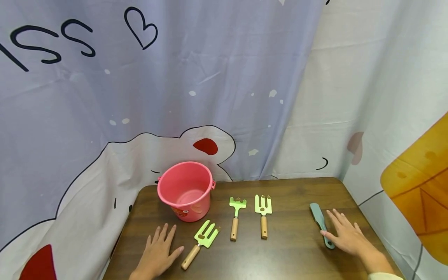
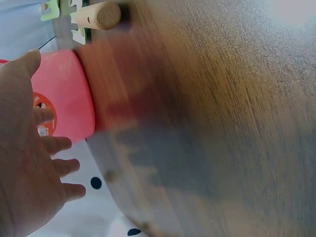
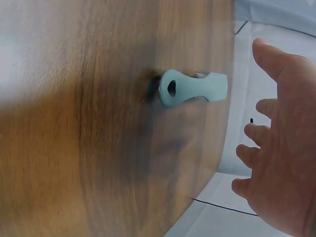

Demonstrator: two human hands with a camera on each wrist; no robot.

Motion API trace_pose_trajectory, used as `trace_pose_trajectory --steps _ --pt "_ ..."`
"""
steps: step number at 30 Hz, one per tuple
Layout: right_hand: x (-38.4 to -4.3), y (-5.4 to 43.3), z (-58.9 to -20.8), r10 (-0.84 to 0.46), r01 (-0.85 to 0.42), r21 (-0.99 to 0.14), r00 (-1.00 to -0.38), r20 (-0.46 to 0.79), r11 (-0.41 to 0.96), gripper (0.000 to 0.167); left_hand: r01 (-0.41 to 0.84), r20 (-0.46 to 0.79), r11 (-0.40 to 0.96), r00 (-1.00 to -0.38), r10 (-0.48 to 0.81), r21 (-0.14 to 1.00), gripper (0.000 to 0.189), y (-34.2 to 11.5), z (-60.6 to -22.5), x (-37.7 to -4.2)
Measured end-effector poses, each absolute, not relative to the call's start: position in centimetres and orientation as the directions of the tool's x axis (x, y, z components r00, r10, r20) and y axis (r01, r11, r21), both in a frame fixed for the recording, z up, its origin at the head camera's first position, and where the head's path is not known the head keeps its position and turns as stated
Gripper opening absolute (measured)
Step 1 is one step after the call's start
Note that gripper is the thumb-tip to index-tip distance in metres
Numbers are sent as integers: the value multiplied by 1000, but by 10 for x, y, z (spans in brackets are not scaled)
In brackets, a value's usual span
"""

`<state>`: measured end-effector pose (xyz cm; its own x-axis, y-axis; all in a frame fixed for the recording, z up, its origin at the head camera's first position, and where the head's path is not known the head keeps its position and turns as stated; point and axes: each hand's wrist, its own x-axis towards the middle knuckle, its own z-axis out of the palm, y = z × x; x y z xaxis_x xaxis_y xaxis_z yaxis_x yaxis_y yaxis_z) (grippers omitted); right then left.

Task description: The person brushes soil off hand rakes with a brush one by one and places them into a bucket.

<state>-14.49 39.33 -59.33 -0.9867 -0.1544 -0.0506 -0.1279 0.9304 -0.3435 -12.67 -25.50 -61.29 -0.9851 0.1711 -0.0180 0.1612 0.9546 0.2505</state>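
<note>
My left hand [image 1: 156,252] is spread at the table's front left, fingers straight and holding nothing. Nearest to it are a pink bucket [image 1: 197,210] behind and a green garden fork with a wooden handle [image 1: 190,256] on its right. In the left wrist view the bucket [image 2: 64,98] shows beyond the fingers. My right hand [image 1: 346,235] hovers with fingers extended beside a blue-green flat-bladed tool [image 1: 317,215], its kind unclear. The right wrist view shows a gap between that tool [image 3: 197,89] and the hand [image 3: 286,133].
A small green rake [image 1: 235,221] and a second green fork [image 1: 263,217], both wooden-handled, lie mid-table. The brown wooden table [image 1: 287,249] has rounded back corners. A printed curtain [image 1: 227,77] hangs right behind it and along the sides.
</note>
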Motion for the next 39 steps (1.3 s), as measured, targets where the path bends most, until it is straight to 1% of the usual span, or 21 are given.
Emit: trace_pose_trajectory --steps 8,13,16,29,34,39 --pt "-151 388 -595 -152 -124 -364 -987 -50 923 88 184 15 951 -982 186 250 78 -251 -612 -128" --pt "-158 386 -599 -170 -151 -350 -985 -25 925 88 197 15 952 -980 199 235 78 -246 -612 -129" --pt "-160 385 -601 -163 -146 -348 -986 -21 926 90 209 23 949 -977 210 237 78 -242 -612 -130" --pt "-173 378 -620 -15 1 -359 -999 -43 933 99 231 38 933 -973 229 275 76 -228 -618 -135" --pt "-175 375 -624 48 70 -381 -997 -65 922 103 233 39 932 -972 231 278 75 -221 -619 -136" --pt "-180 370 -630 92 108 -417 -994 -59 902 103 240 56 926 -971 234 292 74 -216 -623 -135"
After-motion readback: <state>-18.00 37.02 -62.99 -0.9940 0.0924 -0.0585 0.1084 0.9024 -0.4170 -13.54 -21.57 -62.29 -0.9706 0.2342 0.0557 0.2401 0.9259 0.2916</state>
